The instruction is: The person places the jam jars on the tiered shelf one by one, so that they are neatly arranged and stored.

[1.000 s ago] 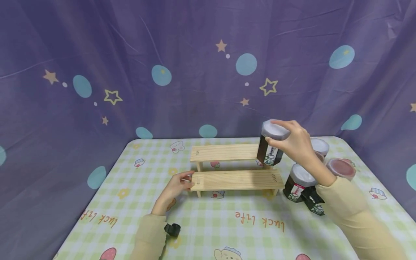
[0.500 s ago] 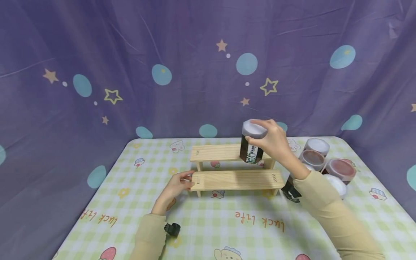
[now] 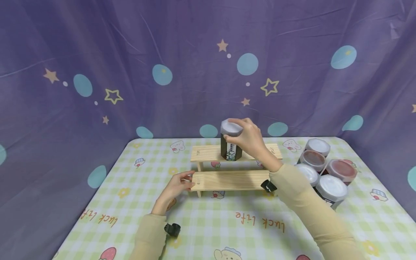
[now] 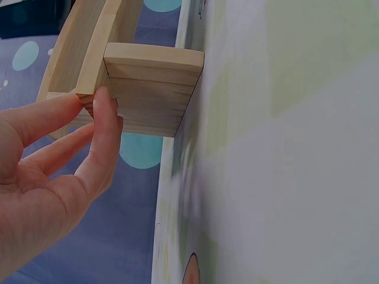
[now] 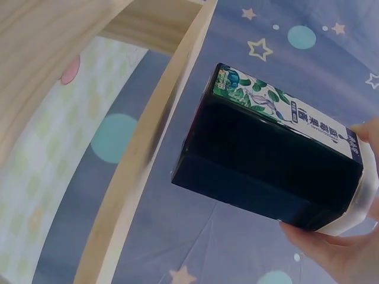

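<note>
A two-step wooden shelf (image 3: 234, 180) stands on the table. My left hand (image 3: 173, 186) pinches the left end of its lower step between thumb and fingertips; the left wrist view shows those fingers (image 4: 103, 112) on the board's corner. My right hand (image 3: 250, 139) grips a dark, many-sided jar (image 3: 223, 148) by its white lid, thumb and fingers on either side. The jar is upright over the middle of the upper step (image 3: 208, 153). A narrow gap shows between its base and the board in the right wrist view, where the label (image 5: 284, 112) has leaf pictures and writing.
Several more jars stand grouped right of the shelf, some with white lids (image 3: 331, 187) and some with reddish-brown tops (image 3: 341, 169). The table has a green checked cloth (image 3: 208, 224). A purple curtain (image 3: 195, 108) hangs behind it.
My right hand has carried the jar leftward, from the shelf's right end to above the middle of the upper step, and slightly lower. The left hand has stayed in place.
</note>
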Tool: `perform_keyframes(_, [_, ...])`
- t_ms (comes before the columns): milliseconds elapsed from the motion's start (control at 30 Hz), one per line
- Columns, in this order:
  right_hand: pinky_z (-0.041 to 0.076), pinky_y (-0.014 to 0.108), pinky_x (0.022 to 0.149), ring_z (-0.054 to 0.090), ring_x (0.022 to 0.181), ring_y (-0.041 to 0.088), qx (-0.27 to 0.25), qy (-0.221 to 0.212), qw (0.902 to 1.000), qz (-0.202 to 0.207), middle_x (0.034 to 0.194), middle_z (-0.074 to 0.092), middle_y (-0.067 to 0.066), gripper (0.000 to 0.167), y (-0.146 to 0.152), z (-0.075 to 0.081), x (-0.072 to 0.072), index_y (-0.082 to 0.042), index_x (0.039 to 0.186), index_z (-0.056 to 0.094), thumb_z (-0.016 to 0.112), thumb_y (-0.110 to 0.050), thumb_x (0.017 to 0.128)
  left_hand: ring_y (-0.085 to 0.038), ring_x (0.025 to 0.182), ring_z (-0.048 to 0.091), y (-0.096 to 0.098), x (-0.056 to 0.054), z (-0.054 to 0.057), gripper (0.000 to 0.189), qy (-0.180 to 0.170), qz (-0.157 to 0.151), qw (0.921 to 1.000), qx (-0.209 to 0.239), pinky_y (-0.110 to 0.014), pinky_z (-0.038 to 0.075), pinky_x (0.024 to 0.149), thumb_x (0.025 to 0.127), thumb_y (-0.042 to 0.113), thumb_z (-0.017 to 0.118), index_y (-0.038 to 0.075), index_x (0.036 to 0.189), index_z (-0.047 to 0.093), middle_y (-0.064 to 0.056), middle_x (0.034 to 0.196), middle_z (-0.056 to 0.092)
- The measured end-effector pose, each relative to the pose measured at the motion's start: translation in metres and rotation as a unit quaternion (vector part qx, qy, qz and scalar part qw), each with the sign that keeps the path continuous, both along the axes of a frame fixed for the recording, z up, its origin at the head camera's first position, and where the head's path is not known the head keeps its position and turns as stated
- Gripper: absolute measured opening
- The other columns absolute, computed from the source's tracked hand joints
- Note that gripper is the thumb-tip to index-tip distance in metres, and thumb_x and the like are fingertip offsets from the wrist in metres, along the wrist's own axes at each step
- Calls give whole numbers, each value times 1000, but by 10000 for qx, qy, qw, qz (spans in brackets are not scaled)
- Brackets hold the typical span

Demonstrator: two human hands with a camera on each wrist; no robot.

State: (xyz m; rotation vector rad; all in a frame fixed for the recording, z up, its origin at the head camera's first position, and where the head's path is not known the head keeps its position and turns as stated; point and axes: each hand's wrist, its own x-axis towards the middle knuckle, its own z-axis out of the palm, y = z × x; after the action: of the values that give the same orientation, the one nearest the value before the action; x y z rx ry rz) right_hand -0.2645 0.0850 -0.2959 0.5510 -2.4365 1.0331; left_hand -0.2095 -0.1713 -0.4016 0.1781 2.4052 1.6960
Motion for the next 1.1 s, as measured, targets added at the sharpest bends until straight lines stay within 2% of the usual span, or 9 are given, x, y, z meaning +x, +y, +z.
perform_keyframes(200, [47,37,61,51,80,25,-42,41,9999,144,98,54,16,50,-18,0,-8,-14,116,60,72,-30,71,-17,70,57,0,-1,-2,48,-3,77,10000,-50,-42,53,69,81,-7,56,-11,126,41,-24,103,51])
perform_keyframes(500, [48,35,59,52,78,24,-86,-73,9997,204,98,53,15,50,-36,-2,-15,-14,116,59,70,-32,71,-17,69,57,0,1,0,48,-44,-68,10000,-23,-38,54,69,81,-6,55,-12,127,39,-26,105,50])
perform_keyframes(667, [48,34,60,52,79,24,-59,-86,9997,207,98,54,15,50,-47,-1,-18,-14,116,60,70,-32,71,-17,68,57,0,2,0,48,-55,-8,10000,-28,-42,53,70,82,-6,55,-11,127,40,-26,105,50])
perform_keyframes(767, [49,34,61,52,80,24,2,-163,9997,171,99,54,15,50,-52,0,-20,-15,117,59,70,-33,71,-17,70,57,-1,0,-3,48,-60,-32,10000,24,-43,53,71,82,-6,55,-11,127,40,-26,105,50])
perform_keyframes(900, [48,34,61,52,80,24,37,-312,9994,139,100,53,15,51,-56,0,-22,-16,118,58,69,-34,71,-17,70,57,-5,-8,-14,49,-37,-130,9998,117,-39,54,68,82,-5,55,-11,128,39,-26,106,50])
perform_keyframes(1100, [48,33,62,52,80,25,132,-450,9987,177,103,52,15,53,-60,-3,-24,-17,120,57,69,-35,72,-16,68,58,-8,-15,-25,49,25,-77,9999,67,-35,54,66,82,-3,57,-7,128,41,-23,105,51])
